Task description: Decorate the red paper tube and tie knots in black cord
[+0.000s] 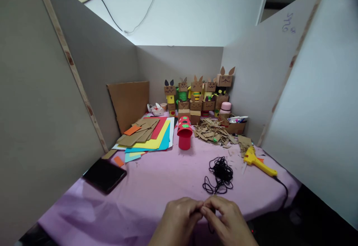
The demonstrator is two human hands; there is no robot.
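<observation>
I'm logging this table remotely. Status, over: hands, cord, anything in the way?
Left hand and right hand pinching black cord, fingertips together. Most cord tangled on the table just beyond. Glue gun right of tangle, not between.

Lilac covers the worktop, and the tangled cord on it is black. The glue gun is yellow, its cable black. Green and dark patches dot the red upper tube; the lower tube shows plain red. The paper sheets run red, yellow, blue and white, with orange slips nearby. Brown figure heads carry dark line-drawn faces; one yellow body has black stripes. The bottle lid is pink, the cardboard scraps brown.
</observation>
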